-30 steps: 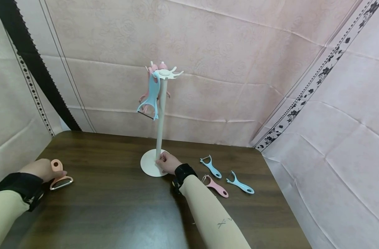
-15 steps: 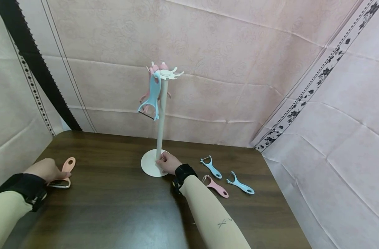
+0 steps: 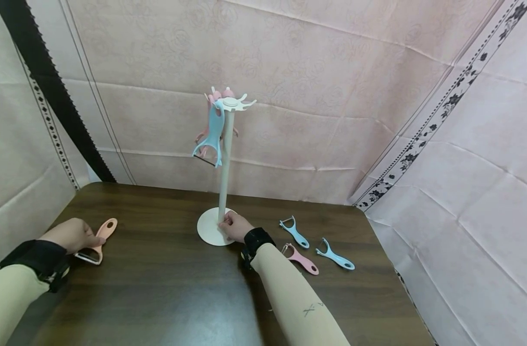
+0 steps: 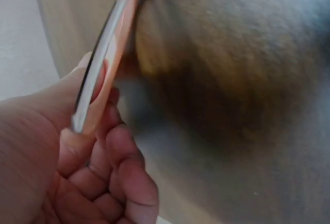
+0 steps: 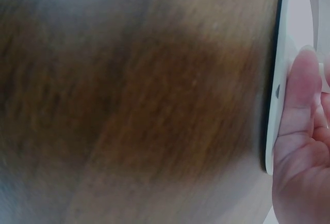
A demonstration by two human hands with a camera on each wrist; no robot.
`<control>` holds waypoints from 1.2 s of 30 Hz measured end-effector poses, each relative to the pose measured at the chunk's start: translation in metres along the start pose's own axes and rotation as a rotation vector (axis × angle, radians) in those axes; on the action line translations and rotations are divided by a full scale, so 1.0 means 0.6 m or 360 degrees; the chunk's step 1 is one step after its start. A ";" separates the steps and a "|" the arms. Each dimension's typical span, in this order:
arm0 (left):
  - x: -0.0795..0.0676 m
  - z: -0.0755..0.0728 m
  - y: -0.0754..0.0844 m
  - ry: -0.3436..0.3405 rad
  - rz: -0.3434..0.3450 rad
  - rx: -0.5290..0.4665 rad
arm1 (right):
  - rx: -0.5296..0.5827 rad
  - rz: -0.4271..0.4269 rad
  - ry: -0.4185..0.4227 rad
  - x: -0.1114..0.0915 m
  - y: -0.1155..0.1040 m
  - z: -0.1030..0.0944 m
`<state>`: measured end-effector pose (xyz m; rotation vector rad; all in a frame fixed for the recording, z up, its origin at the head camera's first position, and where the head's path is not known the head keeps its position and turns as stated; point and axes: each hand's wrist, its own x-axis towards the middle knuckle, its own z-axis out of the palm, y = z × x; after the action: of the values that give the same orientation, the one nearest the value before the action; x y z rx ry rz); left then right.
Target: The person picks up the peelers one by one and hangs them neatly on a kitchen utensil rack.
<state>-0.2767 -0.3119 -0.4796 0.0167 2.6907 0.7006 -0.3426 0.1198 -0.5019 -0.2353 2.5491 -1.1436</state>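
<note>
My left hand (image 3: 75, 235) pinches a peach-orange peeler (image 3: 106, 229) above the left part of the table. Its holed handle points up and away, and its blade end lies toward the wrist. In the left wrist view the same peeler (image 4: 111, 74) is seen edge-on between thumb and curled fingers. My right hand (image 3: 235, 226) grips the foot of the white stand (image 3: 224, 178), low on the pole. In the right wrist view the thumb lies along the round base (image 5: 298, 23). A blue peeler (image 3: 213, 127) hangs from the stand's hooks, partly covering pink peelers (image 3: 202, 134) behind it.
Right of the stand, two blue peelers (image 3: 297, 235) and a pink peeler (image 3: 304, 262) lie on the brown wooden table (image 3: 181, 298). Pale patterned cloth (image 3: 289, 120) encloses the table at the back and sides. Bare hooks (image 3: 246, 103) face right.
My left hand has shifted a little to the right, and the orange peeler has turned so its handle swings up and rightward. My right hand has stayed at the stand's foot.
</note>
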 end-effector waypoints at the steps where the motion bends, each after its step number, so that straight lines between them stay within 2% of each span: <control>1: 0.000 -0.001 0.003 0.0007 0.0000 -0.0035 | -0.0002 0.0005 0.0002 0.001 0.001 0.000; 7: 0.004 -0.012 0.039 0.0140 0.0168 -0.0103 | 0.0008 0.0017 0.0000 0.008 0.009 0.002; 15: 0.003 -0.049 0.112 0.0524 0.0411 -0.0069 | -0.0006 -0.0015 -0.0007 -0.015 -0.009 -0.007; 19: -0.007 -0.061 0.147 0.0639 0.0496 -0.0091 | -0.0014 -0.0018 -0.0005 -0.018 -0.011 -0.006; 25: -0.023 -0.068 0.190 0.0770 0.0515 -0.0160 | -0.0011 -0.0024 -0.0007 -0.015 -0.008 -0.003; 36: -0.046 -0.074 0.249 0.0976 0.0593 -0.0324 | -0.0010 -0.0056 -0.0011 -0.017 -0.012 -0.005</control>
<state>-0.2778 -0.2046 -0.3636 0.3045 3.2143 1.2655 -0.3342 0.1197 -0.4922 -0.2863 2.5524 -1.1454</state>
